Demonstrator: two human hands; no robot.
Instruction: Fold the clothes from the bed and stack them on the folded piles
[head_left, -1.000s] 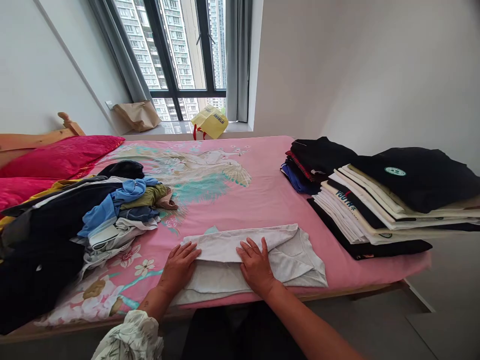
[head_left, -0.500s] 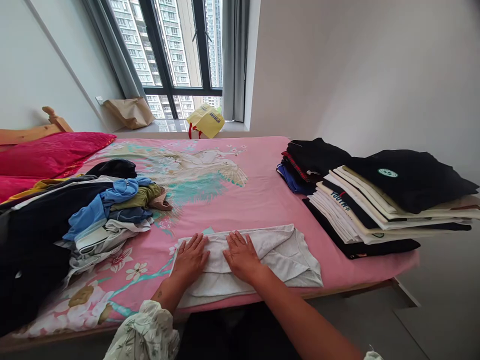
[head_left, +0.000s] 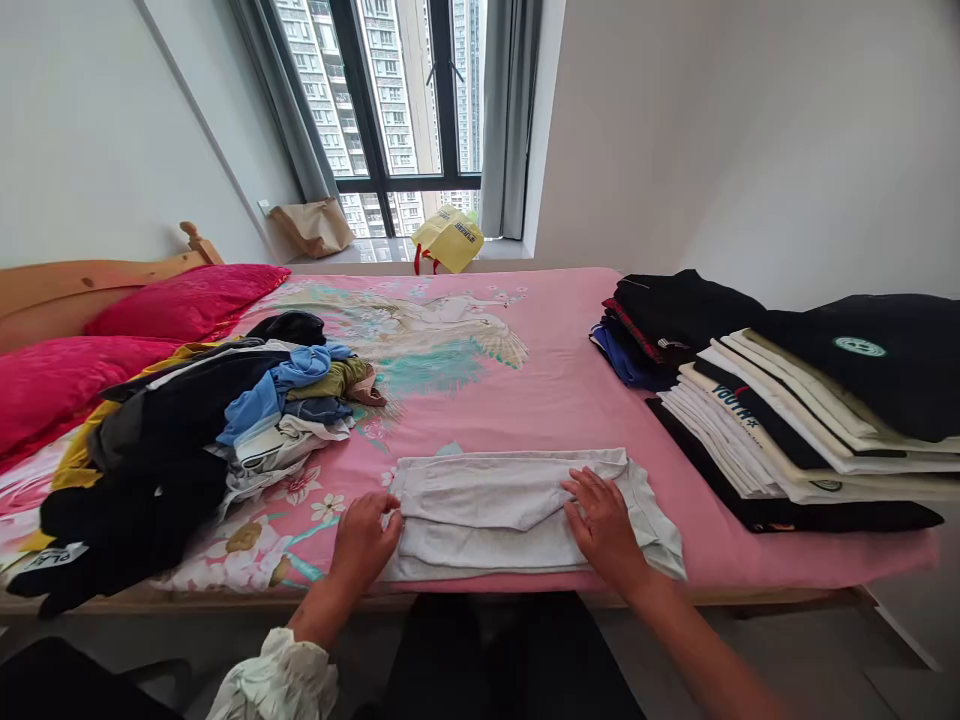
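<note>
A light grey garment (head_left: 487, 500), perhaps a shirt, lies on the bed near its front edge, folded into a long flat strip. At the strip's left end is my left hand (head_left: 366, 540), its thumb and index finger apart and slightly bent beside the cloth edge. My right hand (head_left: 606, 525) lies over the right part of the garment with spread fingers, touching the folded layer. Neither hand has cloth gripped in it. To the right of my right hand, the garment's end is loose and a little wrinkled.
Left on the bed is a heap of unfolded clothes (head_left: 187, 430), with red pillows (head_left: 187, 305) behind. Stacks of folded clothes (head_left: 750, 440) stand at the right. A yellow bag (head_left: 450, 238) and a brown paper bag (head_left: 311, 228) rest by the window.
My hands have moved apart, the left to the garment's left edge and the right toward its right end. The upper fold lies flatter and straighter. The view has turned left.
</note>
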